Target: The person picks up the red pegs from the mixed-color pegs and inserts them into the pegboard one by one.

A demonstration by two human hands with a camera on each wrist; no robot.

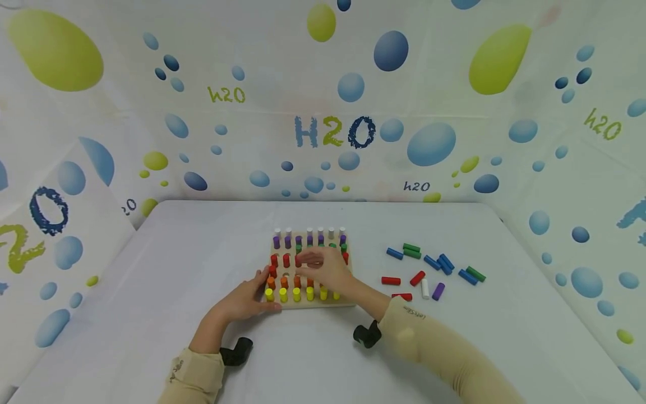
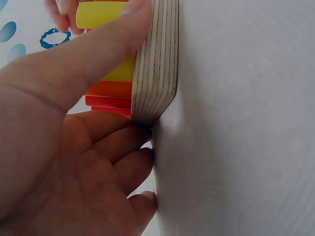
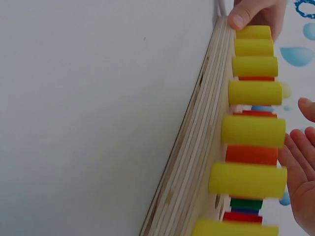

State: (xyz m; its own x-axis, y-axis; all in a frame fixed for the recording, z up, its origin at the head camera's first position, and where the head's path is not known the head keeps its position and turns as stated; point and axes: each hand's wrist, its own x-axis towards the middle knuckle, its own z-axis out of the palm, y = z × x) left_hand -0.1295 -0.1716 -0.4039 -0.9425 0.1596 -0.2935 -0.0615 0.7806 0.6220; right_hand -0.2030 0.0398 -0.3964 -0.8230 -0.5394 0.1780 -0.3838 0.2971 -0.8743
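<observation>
A wooden pegboard (image 1: 314,304) lies flat on the table, set with rows of coloured pegs. Yellow pegs (image 1: 296,294) line the front; orange, red, green, purple and white rows stand behind. My left hand (image 1: 246,296) grips the board's left front corner, with the thumb (image 2: 113,44) on the front edge and the other fingers along the side. Over the middle rows hovers my right hand (image 1: 325,269), its thumb and fingers apart. No peg shows between them in the right wrist view. This hand hides part of the red and green rows.
Loose pegs lie on the white table right of the board: several blue pegs (image 1: 432,262), green pegs (image 1: 411,253), red pegs (image 1: 391,280), a white peg (image 1: 425,289) and a purple peg (image 1: 438,291). A patterned curtain (image 1: 323,84) hangs behind.
</observation>
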